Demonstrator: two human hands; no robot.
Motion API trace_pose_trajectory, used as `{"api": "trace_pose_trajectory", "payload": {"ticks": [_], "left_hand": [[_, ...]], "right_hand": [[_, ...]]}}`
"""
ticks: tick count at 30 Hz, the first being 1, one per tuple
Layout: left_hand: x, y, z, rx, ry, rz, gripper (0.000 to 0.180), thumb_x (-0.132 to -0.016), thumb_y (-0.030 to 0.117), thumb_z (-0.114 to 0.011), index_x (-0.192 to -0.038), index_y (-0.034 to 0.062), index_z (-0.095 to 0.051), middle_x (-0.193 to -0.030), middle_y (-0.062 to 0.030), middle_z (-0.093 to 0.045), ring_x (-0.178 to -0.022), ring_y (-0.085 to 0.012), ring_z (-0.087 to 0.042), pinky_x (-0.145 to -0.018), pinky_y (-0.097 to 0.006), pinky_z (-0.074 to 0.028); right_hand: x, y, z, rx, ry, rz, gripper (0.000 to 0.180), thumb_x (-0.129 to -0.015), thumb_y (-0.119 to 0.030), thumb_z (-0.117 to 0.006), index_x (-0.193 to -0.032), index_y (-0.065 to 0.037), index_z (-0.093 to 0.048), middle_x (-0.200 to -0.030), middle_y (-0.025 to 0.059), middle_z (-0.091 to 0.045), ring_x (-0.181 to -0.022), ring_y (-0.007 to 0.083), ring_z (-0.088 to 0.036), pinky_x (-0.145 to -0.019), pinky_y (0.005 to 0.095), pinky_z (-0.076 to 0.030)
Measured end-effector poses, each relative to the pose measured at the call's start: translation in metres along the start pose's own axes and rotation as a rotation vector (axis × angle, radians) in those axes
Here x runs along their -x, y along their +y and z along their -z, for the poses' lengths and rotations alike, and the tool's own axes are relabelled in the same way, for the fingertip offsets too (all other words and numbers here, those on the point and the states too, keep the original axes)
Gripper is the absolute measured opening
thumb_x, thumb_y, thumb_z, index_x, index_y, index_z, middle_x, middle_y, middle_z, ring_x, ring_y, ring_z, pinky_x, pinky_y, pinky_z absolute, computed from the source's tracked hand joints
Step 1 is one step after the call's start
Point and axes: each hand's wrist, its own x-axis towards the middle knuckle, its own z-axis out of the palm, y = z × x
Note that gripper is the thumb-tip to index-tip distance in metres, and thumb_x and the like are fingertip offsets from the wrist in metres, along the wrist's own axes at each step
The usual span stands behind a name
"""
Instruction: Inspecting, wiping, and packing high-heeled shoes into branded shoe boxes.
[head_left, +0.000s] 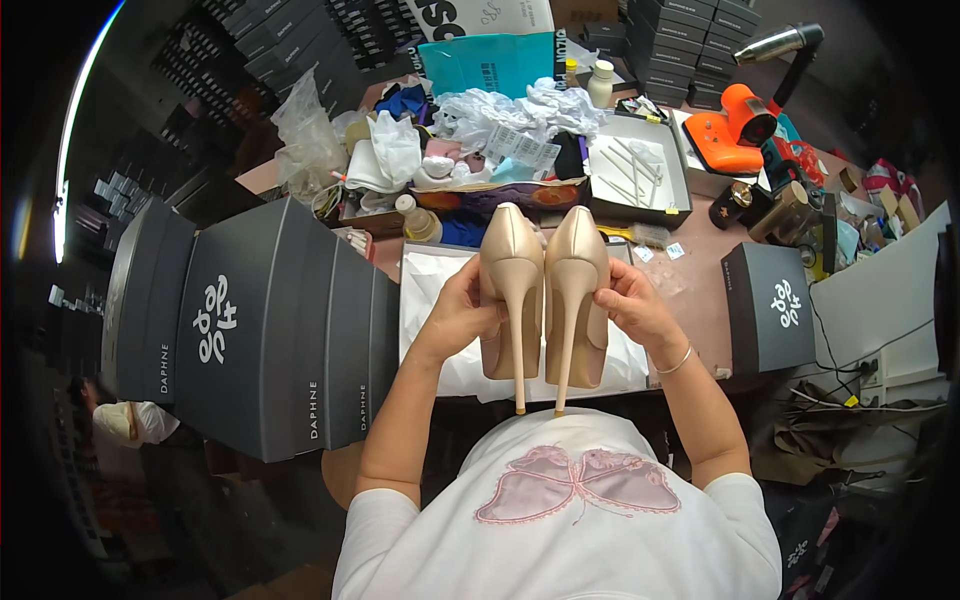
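A pair of champagne-coloured satin high-heeled shoes is held up side by side in front of me, heels facing me and stiletto tips pointing down. My left hand (465, 312) grips the left high-heeled shoe (508, 262) by its side. Closed on the outer side of the right high-heeled shoe (577, 262) is my right hand (638, 305), its thumb near the heel. Beneath them lies white tissue paper (428, 305) in an open shoebox. The toes are hidden from me.
Dark grey shoeboxes (260, 320) stand at the left, and another dark shoebox (770, 305) at the right. Behind are a cluttered bin with crumpled paper (500, 112), a tray of white sticks (630, 170), bottles (600, 85) and an orange device (722, 140). A person (135, 422) is far left.
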Motion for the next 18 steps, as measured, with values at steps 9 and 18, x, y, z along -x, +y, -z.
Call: {"api": "trace_pose_trajectory", "payload": {"ticks": [9,18], "left_hand": [[0.002,-0.004,-0.013,0.136,-0.005,0.111,0.050,-0.078,0.011,-0.078,-0.121,0.0042,-0.053,-0.105,-0.0007,-0.062,-0.096,-0.0106,-0.061,-0.086,-0.028,-0.050],[-0.001,-0.021,-0.034,0.635,-0.061,0.265,0.055,-0.093,0.040,-0.057,-0.134,0.0063,-0.042,-0.122,-0.0067,-0.056,-0.109,-0.0169,-0.058,-0.094,-0.033,-0.050]], "right_hand": [[0.008,0.003,0.008,-0.155,0.018,-0.096,0.040,-0.090,-0.024,-0.066,-0.121,-0.002,-0.053,-0.110,0.0050,-0.063,-0.100,0.0122,-0.062,-0.087,0.0295,-0.052],[0.011,0.025,0.023,-0.311,0.098,-0.184,0.039,-0.092,-0.031,-0.062,-0.119,-0.002,-0.056,-0.107,0.0082,-0.066,-0.093,0.0134,-0.066,-0.080,0.0275,-0.057]]}}
